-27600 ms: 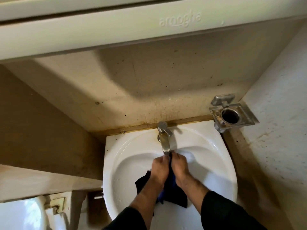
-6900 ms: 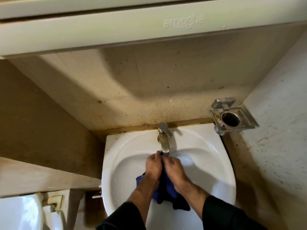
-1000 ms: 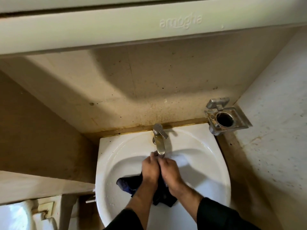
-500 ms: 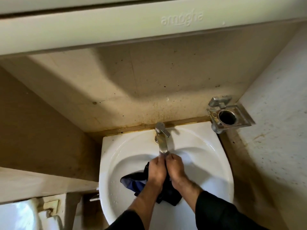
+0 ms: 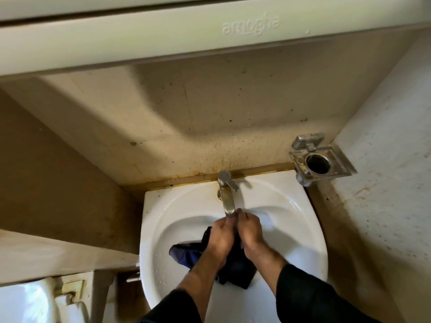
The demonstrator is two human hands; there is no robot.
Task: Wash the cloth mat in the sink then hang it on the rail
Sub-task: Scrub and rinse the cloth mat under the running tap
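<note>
Head view: a white sink (image 5: 300, 220) is seen from above, set against a stained beige wall (image 5: 210, 127). A metal tap (image 5: 227, 197) stands at the middle of the sink's back edge, its spout reaching out over the basin. Just below the spout tip, the left hand (image 5: 220, 234) and the right hand (image 5: 250, 231) are pressed together, knuckles up. The dark blue cloth mat (image 5: 191, 252) is gripped between them: the fingers (image 5: 225, 221) of both hands are curled shut on a bunched fold of it, right under the spout. The fingertips themselves are hidden by the backs of the hands, so the exact pinch cannot be made out. The rest of the mat hangs below the hands and is spread in the basin, one rounded lobe lying toward the sink's left edge and a darker flap trailing toward the front edge between the two forearms. Black sleeves (image 5: 310, 297) are seen on both arms at the front edge. Whether water is running from the spout cannot be told with certainty. A metal holder (image 5: 319, 160) with a round hole is fixed to the wall just beyond the sink's back right corner. A pale cabinet (image 5: 186, 33) bearing raised lettering is mounted overhead.
</note>
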